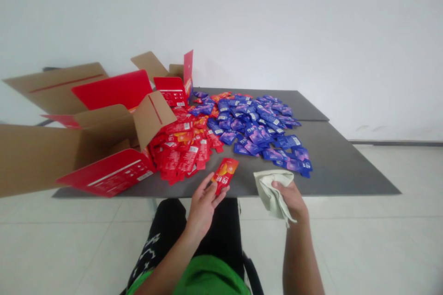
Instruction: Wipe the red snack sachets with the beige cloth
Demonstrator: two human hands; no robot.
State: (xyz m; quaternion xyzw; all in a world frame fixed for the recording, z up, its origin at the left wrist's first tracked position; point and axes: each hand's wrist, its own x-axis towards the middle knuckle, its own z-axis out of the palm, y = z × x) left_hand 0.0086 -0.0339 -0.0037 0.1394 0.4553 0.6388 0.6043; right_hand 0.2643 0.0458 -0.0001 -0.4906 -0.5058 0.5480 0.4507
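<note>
A red packet (225,173) with an orange fruit picture rests in my left hand (204,203), its fingers closed around the lower end near the table's front edge. My right hand (292,198) grips a bunched pale cloth (273,189), which hangs partly below the table edge. The packet and the cloth are apart. Beyond my left hand lies a heap of red packets (187,159). Farther back and to the right spreads a pile of blue-purple packets (256,124), some red and orange ones mixed in at its left side.
An open red cardboard box (114,175) stands at the left with its flaps spread out, one reaching past the table's left end. Behind it are more open red boxes (171,90). The dark grey table (342,166) ends close to my lap, and a white wall rises behind it.
</note>
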